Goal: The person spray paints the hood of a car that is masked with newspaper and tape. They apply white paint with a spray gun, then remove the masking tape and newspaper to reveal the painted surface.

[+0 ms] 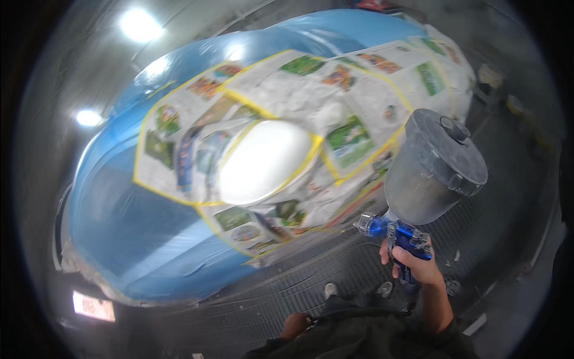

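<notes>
My right hand (418, 263) is wrapped round the grip of a blue spray gun (412, 239). A large grey paint cup (427, 170) with a lid sits on top of the gun. Its nozzle points left, toward a car wrapped in masking. A glossy white panel (266, 161) shows bare amid the newspaper sheets (353, 140), edged with yellow masking tape (248, 105). The nozzle is apart from the panel. Low beside my body is my left hand (296, 326); its fingers are not clear enough to read.
Blue plastic film (143, 239) covers the rest of the car. I stand on a dark grated floor (263, 320), with my shoes (330, 290) close to the car's side. Bright lamps (142, 25) shine at the upper left. A small lit panel (94, 306) is at the lower left.
</notes>
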### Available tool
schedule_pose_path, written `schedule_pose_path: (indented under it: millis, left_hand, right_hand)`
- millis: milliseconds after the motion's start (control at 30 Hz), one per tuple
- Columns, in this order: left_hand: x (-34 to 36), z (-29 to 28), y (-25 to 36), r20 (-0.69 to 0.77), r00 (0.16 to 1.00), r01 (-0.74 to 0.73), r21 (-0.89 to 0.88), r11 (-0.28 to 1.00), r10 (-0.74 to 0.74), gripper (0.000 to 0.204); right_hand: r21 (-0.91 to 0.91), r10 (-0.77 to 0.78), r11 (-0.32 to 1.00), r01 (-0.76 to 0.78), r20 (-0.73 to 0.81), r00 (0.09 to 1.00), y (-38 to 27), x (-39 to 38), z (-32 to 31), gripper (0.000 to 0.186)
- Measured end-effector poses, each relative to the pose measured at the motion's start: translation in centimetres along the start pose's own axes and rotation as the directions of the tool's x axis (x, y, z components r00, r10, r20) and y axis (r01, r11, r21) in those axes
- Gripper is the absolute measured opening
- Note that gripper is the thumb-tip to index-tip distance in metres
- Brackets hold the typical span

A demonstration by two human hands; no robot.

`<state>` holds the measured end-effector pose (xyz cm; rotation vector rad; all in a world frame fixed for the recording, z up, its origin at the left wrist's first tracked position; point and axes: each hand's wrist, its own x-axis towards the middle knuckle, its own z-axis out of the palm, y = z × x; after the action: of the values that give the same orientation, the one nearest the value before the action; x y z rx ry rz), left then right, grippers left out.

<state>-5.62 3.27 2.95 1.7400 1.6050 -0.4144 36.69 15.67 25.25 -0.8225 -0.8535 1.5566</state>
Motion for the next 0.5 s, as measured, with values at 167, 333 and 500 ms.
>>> schedule_pose_path:
  millis: [167, 333, 500]
  left_hand:
    - [5.9, 5.3, 3.1, -0.033, 0.996, -0.078, 0.007, 0.997, 0.078, 0.028]
    - [10.3, 1.7, 11.2, -0.087, 0.913, -0.394, 0.062, 0.917, 0.398, 0.027]
    - [17.5, -1.8, 22.1, 0.158, 0.822, -0.563, 0.084, 0.822, 0.547, 0.025]
  right_hand:
    - [0.132, -0.025, 0.990, 0.041, -0.120, 0.992, -3.6, -6.0, -7.5, 0.048]
    - [0.049, -0.125, 0.987, 0.151, -0.348, 0.929, -5.1, -10.6, -16.0, 0.045]
    - [-0.254, -0.261, 0.961, 0.112, -0.691, 0.674, -7.7, -11.4, -21.4, 0.039]
